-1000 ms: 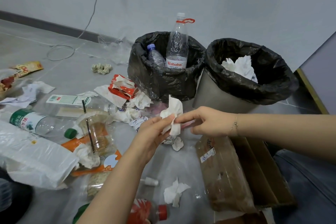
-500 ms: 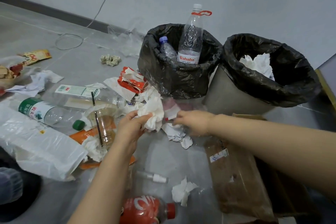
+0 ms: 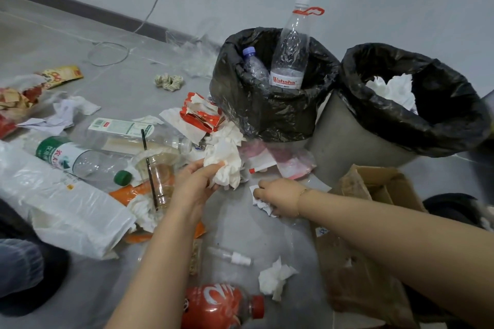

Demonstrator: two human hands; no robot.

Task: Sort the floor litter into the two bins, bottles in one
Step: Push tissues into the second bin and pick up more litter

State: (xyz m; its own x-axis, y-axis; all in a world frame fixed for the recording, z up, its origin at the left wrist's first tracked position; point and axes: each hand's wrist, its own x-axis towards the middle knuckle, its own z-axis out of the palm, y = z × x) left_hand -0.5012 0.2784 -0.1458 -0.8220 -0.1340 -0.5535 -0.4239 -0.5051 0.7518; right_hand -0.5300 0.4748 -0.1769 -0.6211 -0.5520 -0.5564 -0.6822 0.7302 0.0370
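Observation:
My left hand (image 3: 196,181) grips a bunch of crumpled white tissue (image 3: 223,161) just above the floor, in front of the left bin. My right hand (image 3: 278,193) is down on the floor, fingers curled round a small white paper scrap (image 3: 260,201). The left black-lined bin (image 3: 267,112) holds a tall Wahaha bottle (image 3: 290,51) and a smaller clear bottle (image 3: 254,64). White tissues (image 3: 393,89) lie in the right black-lined bin (image 3: 441,125). On the floor lie a green-capped bottle (image 3: 80,160), a clear bottle (image 3: 125,133) and a red bottle (image 3: 219,307).
Floor litter surrounds my hands: a plastic cup with straw (image 3: 157,176), red wrappers (image 3: 201,115), a white plastic bag (image 3: 61,200), a tissue (image 3: 275,278), a small spray vial (image 3: 230,255), a pink pouch (image 3: 291,163). Flattened cardboard (image 3: 355,262) lies right. A cable (image 3: 109,53) loops by the wall.
My left hand moved left with the tissue bunch it holds. My right hand let go of that tissue, dropped to the floor and closed on a paper scrap. The camera tilted down.

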